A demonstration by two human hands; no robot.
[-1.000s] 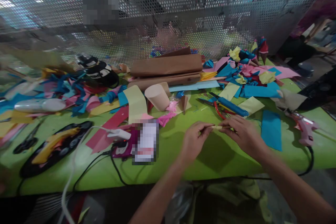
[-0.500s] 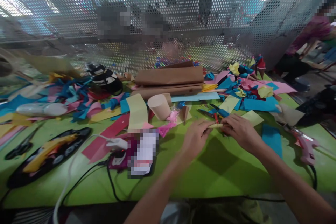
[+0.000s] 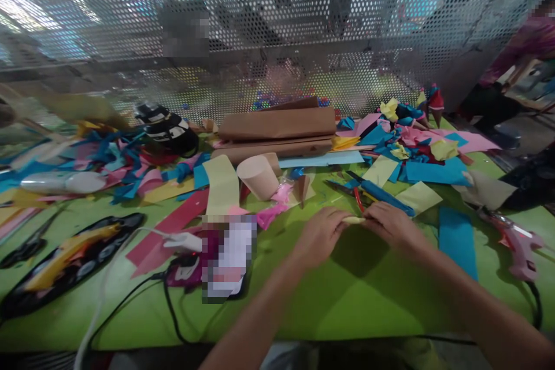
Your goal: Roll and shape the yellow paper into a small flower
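A thin pale yellow piece of paper (image 3: 354, 220), seemingly rolled or folded, is stretched between my two hands above the green table. My left hand (image 3: 321, 235) pinches its left end, and my right hand (image 3: 387, 224) pinches the other; the fingers hide both ends. Just beyond my right hand lie a blue-handled tool (image 3: 385, 195) and a red-and-dark pair of pliers or scissors, partly covered. A pale yellow paper square (image 3: 420, 198) rests right of them. Left of my left hand are a pink paper twist (image 3: 271, 215) and a beige paper roll (image 3: 259, 177).
A pink glue gun (image 3: 518, 245) with a cord lies at the right. Left of centre are a phone (image 3: 232, 257), a power strip (image 3: 186, 270) and cables. Coloured paper scraps, folded brown paper (image 3: 277, 124) and a black shoe (image 3: 167, 130) line the back, before a perforated metal screen (image 3: 277, 23).
Both hands have come slightly lower and nearer with the yellow paper between them. More of the blue-handled tool shows. The view has shifted a little.
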